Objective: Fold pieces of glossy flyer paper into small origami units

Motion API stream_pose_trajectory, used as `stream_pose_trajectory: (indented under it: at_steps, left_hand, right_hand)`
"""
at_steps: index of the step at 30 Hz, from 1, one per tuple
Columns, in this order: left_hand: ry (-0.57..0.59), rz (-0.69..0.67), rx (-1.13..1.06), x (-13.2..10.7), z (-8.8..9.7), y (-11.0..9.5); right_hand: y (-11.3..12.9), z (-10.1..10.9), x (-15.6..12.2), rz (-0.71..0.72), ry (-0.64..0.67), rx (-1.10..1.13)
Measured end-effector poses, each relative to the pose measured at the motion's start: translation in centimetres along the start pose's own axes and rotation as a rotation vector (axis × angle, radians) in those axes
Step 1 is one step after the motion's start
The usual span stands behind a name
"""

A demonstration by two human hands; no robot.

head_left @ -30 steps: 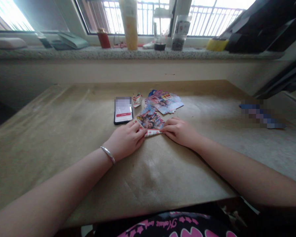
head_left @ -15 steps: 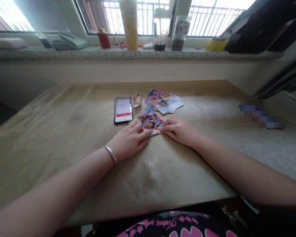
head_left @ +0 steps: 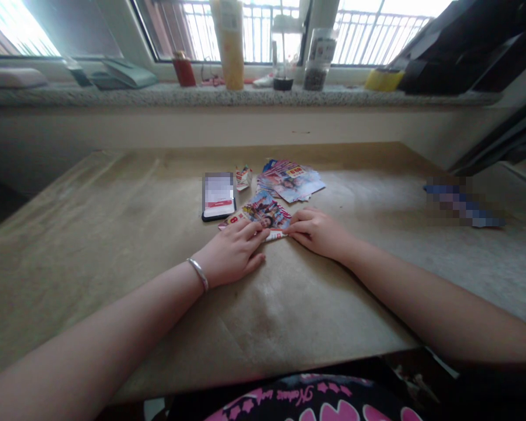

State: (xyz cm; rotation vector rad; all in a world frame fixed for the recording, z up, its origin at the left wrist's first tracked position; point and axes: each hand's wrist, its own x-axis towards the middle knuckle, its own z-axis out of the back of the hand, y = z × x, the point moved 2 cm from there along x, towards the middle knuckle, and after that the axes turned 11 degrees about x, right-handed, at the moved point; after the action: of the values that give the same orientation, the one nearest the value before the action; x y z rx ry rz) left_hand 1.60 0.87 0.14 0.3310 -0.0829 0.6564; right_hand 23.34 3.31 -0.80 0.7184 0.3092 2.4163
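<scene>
A printed paper flyer (head_left: 263, 211) with a colourful photo lies on the table before me, a white strip folded along its near edge. My left hand (head_left: 230, 248), a silver bangle at its wrist, rests on the flyer's near left part. Its fingers are stretched flat over the fold, and the thumb is apart on the tabletop. At the flyer's right corner my right hand (head_left: 318, 231) is closed, thumb and fingertips pinching the paper edge. Just beyond lies a fanned stack of similar flyers (head_left: 293, 181). A small folded paper piece (head_left: 244, 178) stands left of the stack.
A phone (head_left: 219, 199) with a lit screen lies left of the flyer. Toward the right edge of the table (head_left: 263, 327) is a blurred-out bluish object (head_left: 464, 206). Bottles, a red container (head_left: 183, 69) and a yellow item (head_left: 383, 79) line the stone windowsill (head_left: 254, 98).
My left hand has shifted slightly along the fold, uncovering the flyer's left corner with a printed figure. The right hand keeps its place at the right corner.
</scene>
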Motion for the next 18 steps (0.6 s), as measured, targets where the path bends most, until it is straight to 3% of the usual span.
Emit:
stream_pose_trajectory:
  at_steps: [10,18]
  left_hand:
    - [0.009,-0.028,-0.002,0.28,0.36,0.04]
    - [0.002,-0.04,0.026,0.41,0.67,-0.25]
  right_hand:
    - [0.46,0.23,-0.02,-0.016,0.017,-0.039]
    - [0.59,0.17,-0.14,0.073,0.035,-0.073]
